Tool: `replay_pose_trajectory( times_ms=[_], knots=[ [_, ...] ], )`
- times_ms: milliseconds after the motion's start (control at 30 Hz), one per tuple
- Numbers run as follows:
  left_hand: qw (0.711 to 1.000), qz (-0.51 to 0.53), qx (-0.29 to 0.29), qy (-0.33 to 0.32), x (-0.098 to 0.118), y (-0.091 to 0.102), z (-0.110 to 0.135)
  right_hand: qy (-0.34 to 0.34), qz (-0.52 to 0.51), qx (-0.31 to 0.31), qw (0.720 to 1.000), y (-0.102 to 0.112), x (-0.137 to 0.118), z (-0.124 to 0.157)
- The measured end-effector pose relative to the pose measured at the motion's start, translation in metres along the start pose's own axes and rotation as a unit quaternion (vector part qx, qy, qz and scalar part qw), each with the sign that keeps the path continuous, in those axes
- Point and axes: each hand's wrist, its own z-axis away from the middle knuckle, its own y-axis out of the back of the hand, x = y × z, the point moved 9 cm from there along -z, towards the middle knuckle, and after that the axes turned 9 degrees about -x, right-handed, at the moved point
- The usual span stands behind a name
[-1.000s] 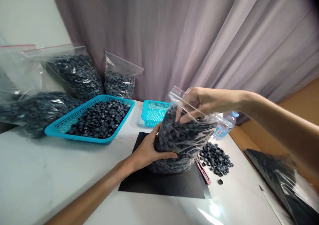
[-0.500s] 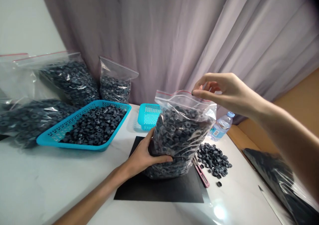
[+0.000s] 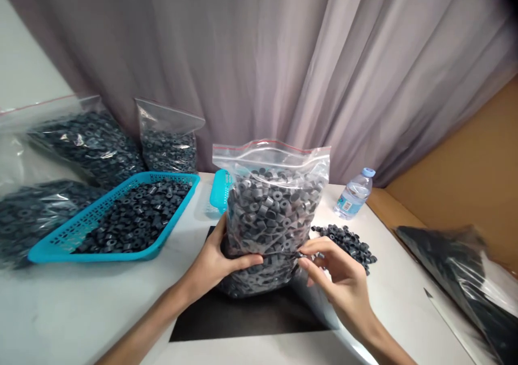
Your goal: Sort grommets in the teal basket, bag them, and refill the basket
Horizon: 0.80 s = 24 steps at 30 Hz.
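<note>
A clear zip-lock bag (image 3: 269,214) full of small dark grey tube-like plastic pieces stands upright on a black mat (image 3: 243,316). My left hand (image 3: 224,262) is wrapped round its lower left side, thumb across the front. At the bag's lower right edge, the thumb and forefinger of my right hand (image 3: 335,270) come together in a pinch on the plastic, where a crease runs across the bag. The bag's red-lined top strip stands up, untouched by either hand. Loose dark pieces (image 3: 348,243) lie in a pile behind my right hand.
On the left stand a blue basket (image 3: 170,230) of dark pieces and more filled zip-lock bags (image 3: 168,144). Another blue basket (image 3: 219,191) is partly behind the bag. A water bottle (image 3: 354,195) stands at the back right. Dark plastic sheeting (image 3: 449,268) lies at the far right.
My right hand has left the bag's top edge and come down to its lower right side. My left hand keeps its hold. The pink-handled cutter is now out of sight.
</note>
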Motion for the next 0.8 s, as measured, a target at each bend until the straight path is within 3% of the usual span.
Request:
replay_pose_trajectory(
  times_ms=[233,800],
  knots=[
    [0.999,-0.003,0.026,0.018,-0.001,0.003,0.000,-0.077,-0.145,-0.051,0.985,-0.011,0.015,0.004],
    [0.996,-0.043,0.073,0.015,0.003,0.007,-0.004,-0.050,-0.077,-0.073,0.993,0.003,-0.008,0.006]
  ],
)
